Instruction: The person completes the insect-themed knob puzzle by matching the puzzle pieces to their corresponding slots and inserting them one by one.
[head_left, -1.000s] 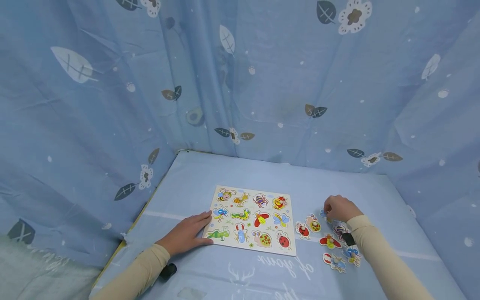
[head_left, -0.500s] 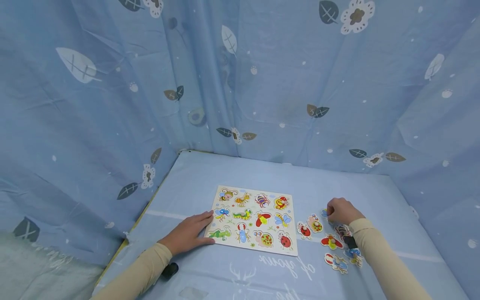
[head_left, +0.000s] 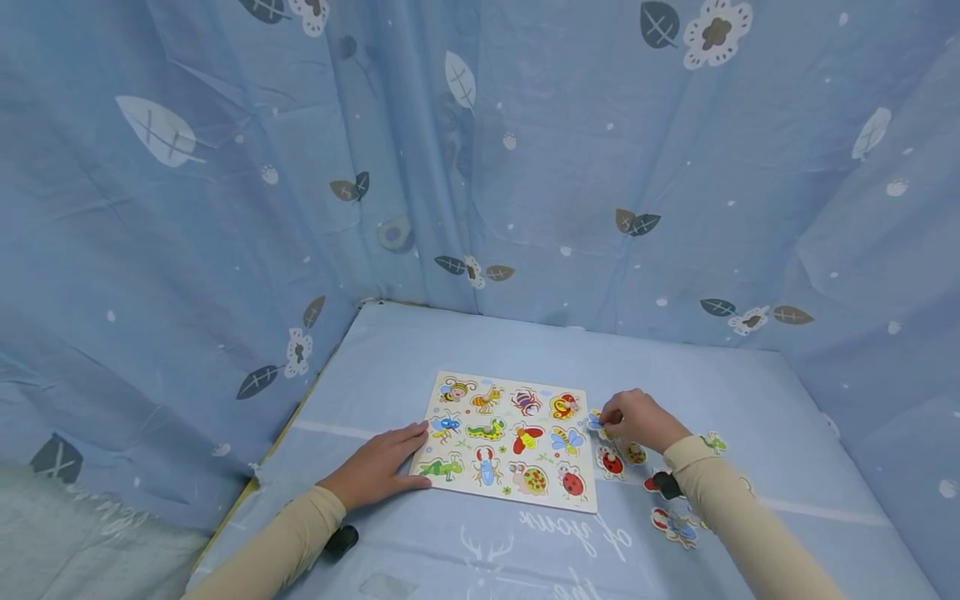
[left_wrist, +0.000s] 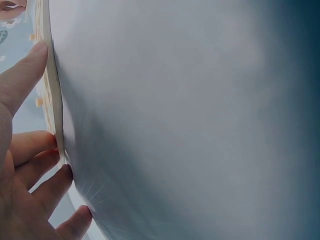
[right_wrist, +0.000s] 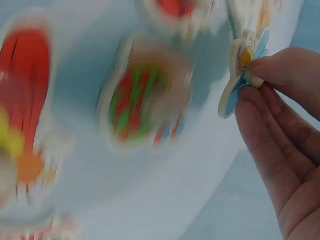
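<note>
A wooden insect puzzle board (head_left: 468,454) lies on the table. My left hand (head_left: 378,467) rests along its left edge, thumb and fingers spread; in the left wrist view, fingertips of this hand (left_wrist: 25,195) meet the board's rim (left_wrist: 56,95). Just off the board's right edge, my right hand (head_left: 645,421) pinches a blue-winged dragonfly puzzle piece (head_left: 596,422). The right wrist view shows its thumb and fingers at the knob, with the piece (right_wrist: 231,100) tilted on edge. Below this hand lie a ladybird piece (head_left: 611,460) and a partly covered snail piece (head_left: 636,452).
More loose pieces lie to the right: a blue beetle piece (head_left: 675,529), a red-winged one (head_left: 651,483) and a green one (head_left: 714,442), some partly hidden by the right arm. A blue patterned curtain (head_left: 525,167) stands behind the table.
My right hand has moved left from the loose pieces toward the board, bringing the dragonfly piece along. A green piece has come into sight beyond the right forearm. My left hand stays put.
</note>
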